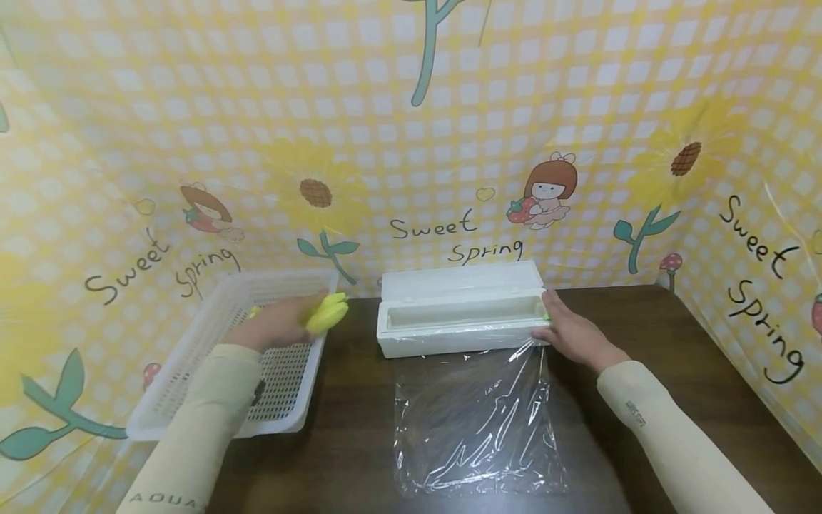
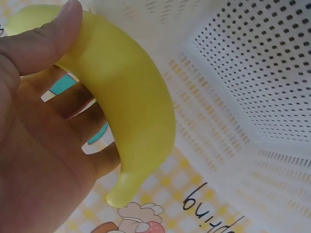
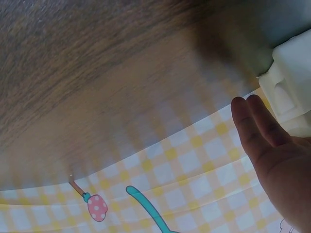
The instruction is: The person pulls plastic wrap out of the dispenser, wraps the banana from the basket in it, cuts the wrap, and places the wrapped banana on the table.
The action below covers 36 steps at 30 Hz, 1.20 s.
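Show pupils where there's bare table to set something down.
Bare table lies right of the right hand up to the cloth, in a narrow strip between basket and box, and between left sleeve and plastic. Crowded: before the box, under plastic; at the basket's right rim, near left hand and banana.

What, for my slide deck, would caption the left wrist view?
A left hand grips a yellow banana, with a white perforated basket behind.

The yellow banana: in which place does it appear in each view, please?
Head: left of centre, the banana in the left hand.
Left wrist: the banana fills much of the left half.
Right wrist: not in the picture.
Shared landmark: the yellow-checked cloth, visible in all three.
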Tool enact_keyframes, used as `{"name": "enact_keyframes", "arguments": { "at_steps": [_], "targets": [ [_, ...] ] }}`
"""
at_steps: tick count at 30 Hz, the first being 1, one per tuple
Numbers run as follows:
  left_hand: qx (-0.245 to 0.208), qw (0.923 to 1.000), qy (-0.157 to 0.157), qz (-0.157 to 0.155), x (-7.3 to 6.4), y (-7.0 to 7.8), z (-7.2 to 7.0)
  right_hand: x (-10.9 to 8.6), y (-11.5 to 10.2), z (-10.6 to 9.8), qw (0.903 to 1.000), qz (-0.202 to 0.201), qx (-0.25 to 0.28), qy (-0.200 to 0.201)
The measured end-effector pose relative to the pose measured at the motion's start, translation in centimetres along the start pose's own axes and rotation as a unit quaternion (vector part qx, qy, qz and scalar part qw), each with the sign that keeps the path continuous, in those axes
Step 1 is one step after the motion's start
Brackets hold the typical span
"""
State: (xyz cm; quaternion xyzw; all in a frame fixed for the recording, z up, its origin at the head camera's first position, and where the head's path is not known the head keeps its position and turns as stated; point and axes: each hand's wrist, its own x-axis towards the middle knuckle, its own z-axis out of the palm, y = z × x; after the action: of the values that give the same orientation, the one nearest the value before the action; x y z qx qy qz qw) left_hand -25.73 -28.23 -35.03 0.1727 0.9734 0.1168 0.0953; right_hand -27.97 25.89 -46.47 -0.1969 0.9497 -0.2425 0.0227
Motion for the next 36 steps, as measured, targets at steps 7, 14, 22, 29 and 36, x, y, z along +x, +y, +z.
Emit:
{"name": "enact_keyframes", "arguments": {
  "at_steps": [7, 14, 22, 29, 36],
  "targets": [
    [0.001, 1.0, 0.005, 0.006, 0.2, 2.0, 0.3, -0.2, 0.1, -0.1, 0.9999, 0.01, 0.002, -0.007],
    [0.025, 0.9991, 0.016, 0.031, 0.7, 4.6, 1.5, -0.3, 0.1, -0.2, 0.9998, 0.014, 0.009, -0.009],
    [-0.005, 0.9976, -0.044, 0.053, 1.1, 8.5, 3.6, -0.2, 0.1, 0.1, 0.9998, 0.014, 0.011, -0.012],
    [0.026, 0.9939, -0.051, 0.095, 1.7, 12.3, 5.3, -0.2, -0.1, 0.0, 0.9999, 0.012, 0.007, -0.011],
    [0.037, 0.9902, -0.039, 0.128, 2.7, 16.1, 7.4, 0.1, -0.1, -0.1, 1.0, 0.005, 0.002, -0.005]
  ]
}}
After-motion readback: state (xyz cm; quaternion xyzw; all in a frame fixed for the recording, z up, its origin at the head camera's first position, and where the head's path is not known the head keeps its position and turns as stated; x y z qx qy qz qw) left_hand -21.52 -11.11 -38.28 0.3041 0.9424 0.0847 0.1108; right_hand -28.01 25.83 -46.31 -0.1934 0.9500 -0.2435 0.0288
